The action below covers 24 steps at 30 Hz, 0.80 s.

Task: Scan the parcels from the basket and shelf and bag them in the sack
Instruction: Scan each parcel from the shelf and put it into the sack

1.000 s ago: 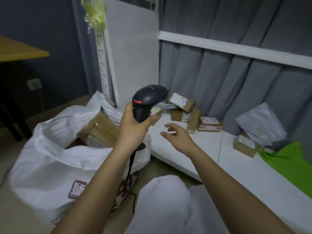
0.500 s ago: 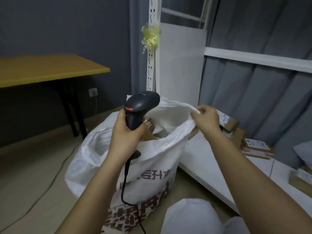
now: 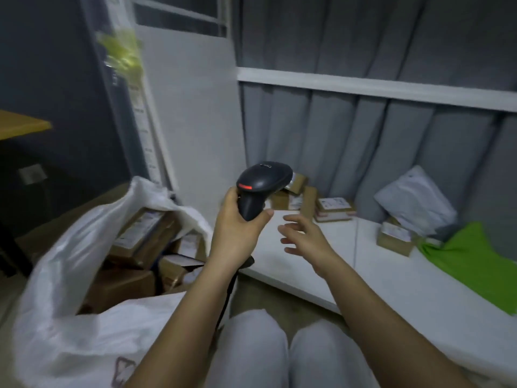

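Gripping the barcode scanner (image 3: 261,189) by its handle, the left hand (image 3: 237,228) holds the unit upright with its head aimed forward toward the shelf (image 3: 321,264). The right hand (image 3: 303,236) is empty, fingers spread and relaxed, hovering just above the white shelf surface beside the scanner.

Location of the task items:
- Sack (image 3: 84,317): to the left of the left hand, mouth open, with several brown parcels (image 3: 145,233) visible inside.
- Shelf parcels (image 3: 333,208): a cluster of small brown boxes beyond both hands, against the grey curtain.
- A further small box (image 3: 394,239) and a grey poly mailer (image 3: 416,203): to the right of the right hand, next to a green sheet (image 3: 475,256).
- No basket is in view.

Step in hand, as judged: selection of the next shelf parcel. Part of the batch is already bagged; several shelf items remain.

The next move calls for the right hand to extend forward to the nearest box, pick it up and turn its label toward the scanner head. The left hand then has to aim the scanner at the barcode. Labels facing away or down will need rotating before a read is possible.
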{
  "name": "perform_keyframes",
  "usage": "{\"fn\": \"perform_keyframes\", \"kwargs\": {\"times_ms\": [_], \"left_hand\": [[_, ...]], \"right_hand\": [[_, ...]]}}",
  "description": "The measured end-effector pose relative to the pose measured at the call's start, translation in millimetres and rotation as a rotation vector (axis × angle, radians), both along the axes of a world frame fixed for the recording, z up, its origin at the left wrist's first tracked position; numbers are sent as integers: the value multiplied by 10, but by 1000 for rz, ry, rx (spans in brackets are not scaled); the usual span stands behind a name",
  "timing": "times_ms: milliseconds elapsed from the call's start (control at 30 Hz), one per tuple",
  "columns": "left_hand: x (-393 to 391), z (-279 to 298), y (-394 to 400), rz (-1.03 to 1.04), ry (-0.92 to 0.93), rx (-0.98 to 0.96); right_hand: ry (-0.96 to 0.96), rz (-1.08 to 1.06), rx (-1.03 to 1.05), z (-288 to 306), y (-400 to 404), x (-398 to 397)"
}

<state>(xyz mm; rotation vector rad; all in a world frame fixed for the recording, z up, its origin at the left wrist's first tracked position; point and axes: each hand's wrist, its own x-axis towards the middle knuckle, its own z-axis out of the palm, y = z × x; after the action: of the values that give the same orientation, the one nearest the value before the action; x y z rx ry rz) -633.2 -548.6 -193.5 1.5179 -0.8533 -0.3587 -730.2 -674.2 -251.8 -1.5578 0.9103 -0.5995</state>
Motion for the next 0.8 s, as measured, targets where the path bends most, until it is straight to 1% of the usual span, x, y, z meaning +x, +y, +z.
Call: {"fn": "perform_keyframes", "kwargs": {"times_ms": [100,267,433,500,667,800], "left_hand": [[-145,-99,-445,-63,24,41],[-185,-339,-1262,-132,3,112],[63,-805,-2111,-108,43,172],[193,-1033,-2371,-71,84,196],[617,-1728,-3129,24,142,236],[935,-2210,-3495,58,205,220]], "right_hand": [[35,-86,49,-174,-323,-236],[89,-236,134,-551,-973,-410],[113,-315,170,-1068,-1801,-293],[137,-337,141,-1246,-2086,-182],[354,-364,-34,-1873,-2994,367],[459,-385,-92,-2313,-3493,913]]}}
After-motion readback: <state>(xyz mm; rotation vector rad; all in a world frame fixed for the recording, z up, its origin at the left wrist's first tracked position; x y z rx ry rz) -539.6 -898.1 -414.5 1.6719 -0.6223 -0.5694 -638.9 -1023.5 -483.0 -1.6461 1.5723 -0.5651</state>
